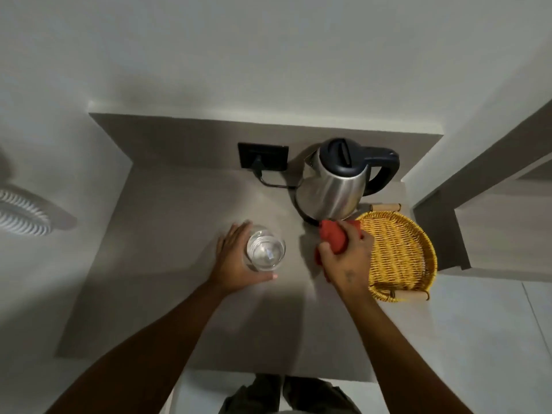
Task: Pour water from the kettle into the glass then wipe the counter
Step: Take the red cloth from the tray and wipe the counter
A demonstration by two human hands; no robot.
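A clear glass (pixel 265 249) with water in it stands on the grey counter (pixel 179 228). My left hand (pixel 234 261) wraps around its left side. A steel kettle (pixel 334 186) with a dark lid and handle stands upright at the back right, its cord running to the wall socket (pixel 263 155). My right hand (pixel 349 258) is closed on a bunched red cloth (pixel 334 236), held just in front of the kettle's base and beside the basket.
A yellow wicker basket (pixel 400 255) with wooden handles sits at the counter's right edge. Walls enclose the counter at the back and left. A grey ledge (pixel 478 162) rises on the right. The counter's front edge is near my legs (pixel 283 395).
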